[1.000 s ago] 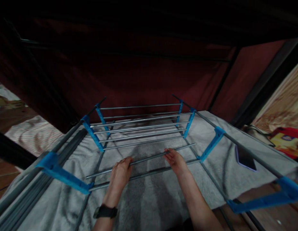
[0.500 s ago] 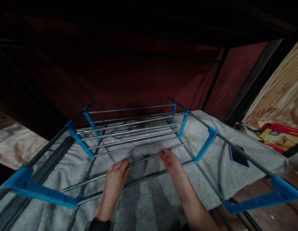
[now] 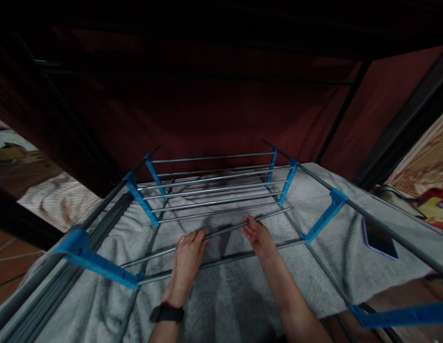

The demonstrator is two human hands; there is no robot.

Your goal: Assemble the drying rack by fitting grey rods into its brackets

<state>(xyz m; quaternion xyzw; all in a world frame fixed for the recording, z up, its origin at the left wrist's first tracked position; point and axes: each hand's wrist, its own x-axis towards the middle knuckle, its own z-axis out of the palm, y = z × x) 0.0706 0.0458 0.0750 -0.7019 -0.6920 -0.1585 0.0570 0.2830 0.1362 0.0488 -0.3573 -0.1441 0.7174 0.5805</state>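
Note:
A loose grey metal rod (image 3: 224, 230) runs crosswise between my two hands, above the grey blanket. My left hand (image 3: 190, 252) is closed around its left part, knuckles up. My right hand (image 3: 256, 233) grips it farther right with thumb and fingertips. Both ends of the rod are free of the blue plastic brackets. Below it, another crossbar (image 3: 224, 261) joins the lower ends of the left bracket (image 3: 99, 259) and the right bracket (image 3: 324, 216). Farther back, several crossbars (image 3: 214, 192) span the blue brackets of the rack frame.
Under the rack lies a grey blanket (image 3: 221, 305). Several spare rods (image 3: 69, 281) lie along the left side. A phone (image 3: 380, 238) rests on the blanket at right, near a red and yellow box (image 3: 436, 205). A dark red panel (image 3: 221, 114) stands behind.
The whole view has shifted, so the rack and my hands appear farther right, with more floor showing at left. Both hands keep hold of the rod.

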